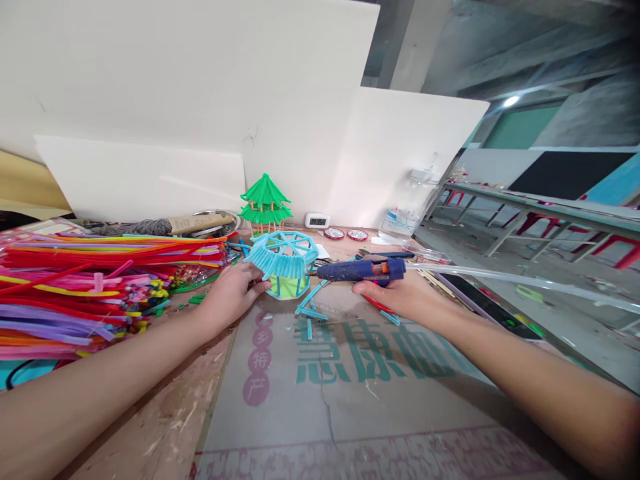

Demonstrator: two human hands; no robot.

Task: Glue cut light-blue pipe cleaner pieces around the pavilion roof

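A small light-blue pavilion model [287,257], made of fuzzy pipe-cleaner pieces, stands on the work mat with a pale green base. My left hand [235,290] is closed on its left side, fingers and thumb at the roof edge. My right hand [395,297] grips a dark blue hot glue gun [363,270], its nozzle pointing left at the model's right side. Whether the nozzle touches the roof, I cannot tell. A long clear glue stick trails from the gun's rear. Several cut blue pipe-cleaner pieces [311,312] lie just in front of the model.
Bundles of coloured pipe cleaners [100,287] fill the left side. Behind the model stand a green pagoda model [265,203], a small digital clock [317,220] and a clear plastic bottle [403,210]. A dark phone-like slab [487,307] lies right. White boards [200,80] rise behind.
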